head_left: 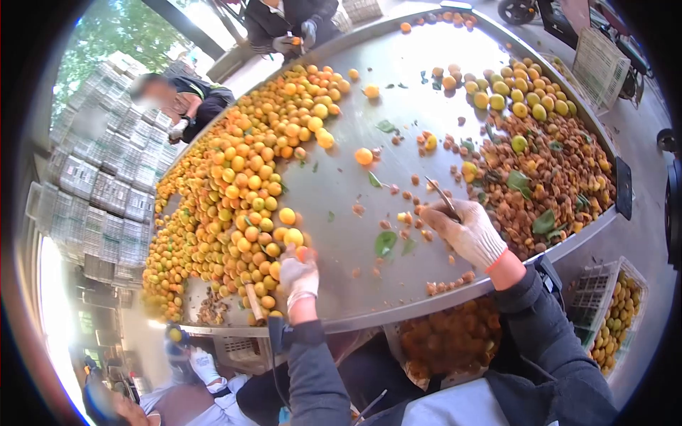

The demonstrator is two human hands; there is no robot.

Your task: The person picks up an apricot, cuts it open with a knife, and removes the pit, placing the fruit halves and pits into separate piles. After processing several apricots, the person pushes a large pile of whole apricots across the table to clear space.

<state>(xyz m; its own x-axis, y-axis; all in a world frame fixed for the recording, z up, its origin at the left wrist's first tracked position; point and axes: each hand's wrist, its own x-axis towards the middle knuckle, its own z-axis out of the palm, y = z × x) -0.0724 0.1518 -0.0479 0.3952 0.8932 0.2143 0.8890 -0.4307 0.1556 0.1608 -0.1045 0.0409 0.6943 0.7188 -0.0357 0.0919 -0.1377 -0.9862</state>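
My left hand [299,275], in a pale glove, is at the near edge of a heap of apricots [249,174]. Its fingers are closed around a reddish-orange apricot [302,253], mostly hidden by them. Just beyond the fingers lies a yellow apricot [293,236]. My right hand [469,233], also gloved, is closed on a small knife [442,193], its thin blade pointing up and away to the left. That hand is over the metal table [334,277], left of a pile of brown pits and scraps [554,170].
Greener apricots [526,89] lie at the far right. Below the table stand a tub of apricot halves [451,337] and a white crate [597,291] of fruit. Co-workers are at the far side [291,28], the left [192,106] and my near left [206,366]. Stacked crates [106,177] rise behind.
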